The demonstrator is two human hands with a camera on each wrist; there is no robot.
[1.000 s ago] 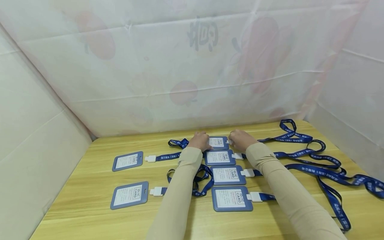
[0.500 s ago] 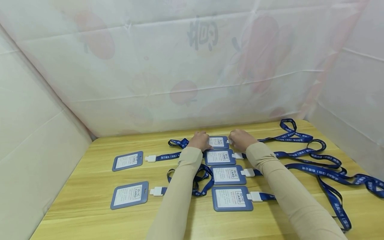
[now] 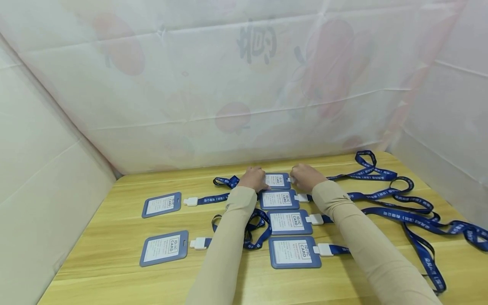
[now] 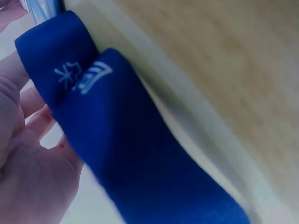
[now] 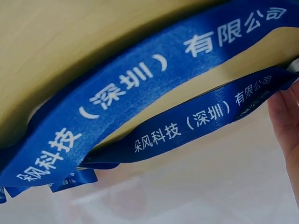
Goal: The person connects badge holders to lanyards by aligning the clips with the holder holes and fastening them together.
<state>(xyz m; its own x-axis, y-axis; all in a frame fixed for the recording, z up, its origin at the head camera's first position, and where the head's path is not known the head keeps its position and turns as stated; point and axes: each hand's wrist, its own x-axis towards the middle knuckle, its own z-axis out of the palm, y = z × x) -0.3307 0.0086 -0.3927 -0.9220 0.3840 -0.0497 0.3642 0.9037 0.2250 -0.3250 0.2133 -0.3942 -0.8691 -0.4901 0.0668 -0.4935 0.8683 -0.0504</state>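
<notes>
At the back of the table, a blue-framed badge holder (image 3: 277, 180) lies between the two hands. My left hand (image 3: 253, 178) grips its left end, with the fingertips partly hidden. My right hand (image 3: 306, 177) pinches the white clip (image 3: 292, 180) of a blue lanyard at the holder's slotted end. In the right wrist view that lanyard (image 5: 201, 114) runs away from the fingers (image 5: 285, 121). Close before the camera in the left wrist view, a folded blue lanyard (image 4: 140, 154) passes in front of the left palm (image 4: 37, 182).
Nearer me, more badge holders (image 3: 280, 199) (image 3: 289, 222) (image 3: 295, 253) form a column, their lanyards (image 3: 404, 216) trailing right. Two loose badge holders (image 3: 162, 204) (image 3: 164, 248) lie left, apart from white clips (image 3: 191, 201) (image 3: 199, 243). A pale cloth wall (image 3: 183, 140) stands behind the table (image 3: 114, 279).
</notes>
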